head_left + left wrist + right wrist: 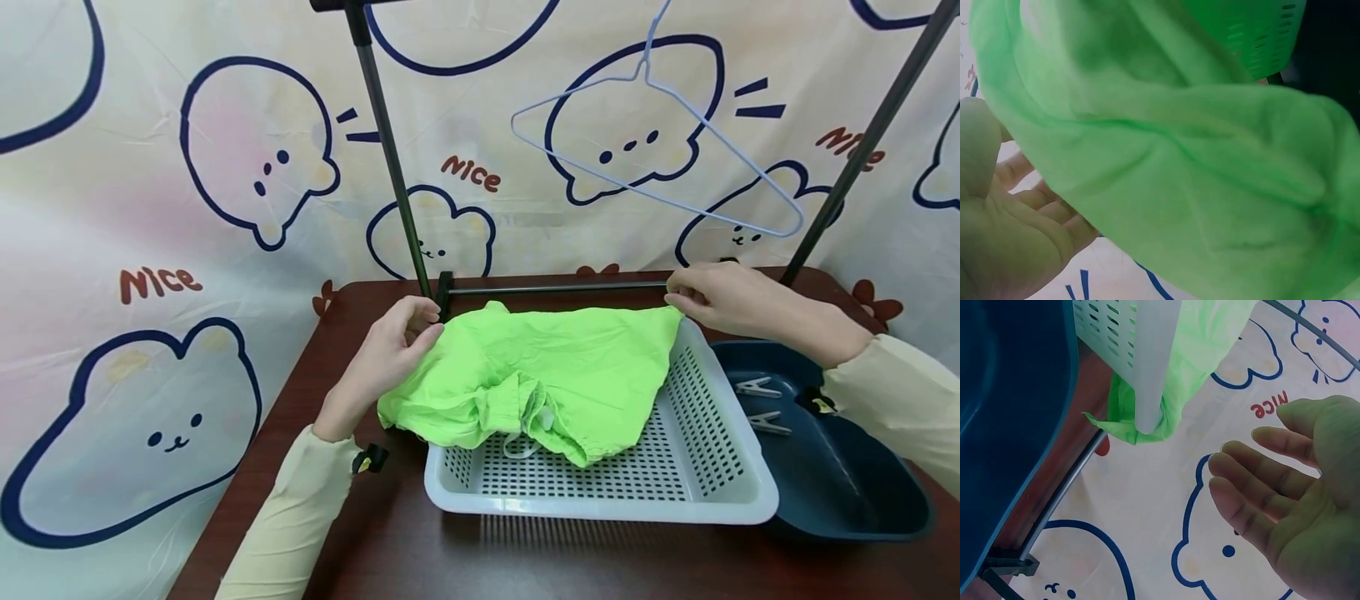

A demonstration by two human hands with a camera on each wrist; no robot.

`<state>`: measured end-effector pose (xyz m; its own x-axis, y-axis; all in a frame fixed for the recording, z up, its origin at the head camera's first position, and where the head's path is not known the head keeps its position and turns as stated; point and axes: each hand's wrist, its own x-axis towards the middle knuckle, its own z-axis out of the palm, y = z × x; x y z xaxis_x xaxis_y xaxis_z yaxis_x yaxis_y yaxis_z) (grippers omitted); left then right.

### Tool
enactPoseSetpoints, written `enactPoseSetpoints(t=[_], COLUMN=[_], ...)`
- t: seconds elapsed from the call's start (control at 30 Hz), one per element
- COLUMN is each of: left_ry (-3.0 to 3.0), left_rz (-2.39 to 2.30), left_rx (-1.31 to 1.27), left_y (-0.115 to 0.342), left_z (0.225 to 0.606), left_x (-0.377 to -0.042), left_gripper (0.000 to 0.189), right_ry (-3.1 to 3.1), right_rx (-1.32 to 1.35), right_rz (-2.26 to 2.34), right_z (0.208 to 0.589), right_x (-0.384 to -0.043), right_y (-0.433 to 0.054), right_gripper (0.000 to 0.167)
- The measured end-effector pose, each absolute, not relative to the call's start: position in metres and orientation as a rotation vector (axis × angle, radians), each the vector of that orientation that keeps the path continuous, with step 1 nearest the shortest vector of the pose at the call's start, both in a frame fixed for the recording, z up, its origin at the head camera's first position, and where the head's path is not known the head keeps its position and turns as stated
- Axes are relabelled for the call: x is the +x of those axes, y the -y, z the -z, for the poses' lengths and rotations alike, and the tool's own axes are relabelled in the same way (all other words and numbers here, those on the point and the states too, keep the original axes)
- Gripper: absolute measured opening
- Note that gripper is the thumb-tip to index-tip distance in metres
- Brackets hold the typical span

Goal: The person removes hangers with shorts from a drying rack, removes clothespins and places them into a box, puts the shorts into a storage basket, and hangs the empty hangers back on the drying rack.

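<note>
Bright green shorts with a gathered waistband and a pale drawstring lie rumpled across the back and left of a white slotted basket. My left hand is at the shorts' left edge, fingers loosely bent. In the left wrist view the green cloth fills most of the picture and partly covers the fingertips of that hand. Near the shorts' back right corner is my right hand. The right wrist view has its relaxed fingers apart from the cloth, holding nothing.
Right of the basket, a dark blue basin holds two clothespins. A pale blue hanger hangs above the table's back. Dark rack poles rise at both sides, joined by a low bar. The brown table meets a printed curtain.
</note>
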<state>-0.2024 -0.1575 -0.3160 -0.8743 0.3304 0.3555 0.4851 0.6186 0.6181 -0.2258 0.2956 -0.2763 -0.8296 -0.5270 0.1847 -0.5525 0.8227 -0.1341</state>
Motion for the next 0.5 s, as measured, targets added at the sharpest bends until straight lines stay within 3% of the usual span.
enactPoseSetpoints(t=[0.5], left_ry=[2.82], left_rz=[1.01], left_rx=[-0.663], left_y=[0.162], left_z=[0.326], left_x=[-0.203], left_gripper=[0.033], right_ry=[2.963], right_rx=[0.889], right_rz=[-0.249], right_z=[0.289], right_x=[-0.238], right_y=[-0.297], right_gripper=[0.017])
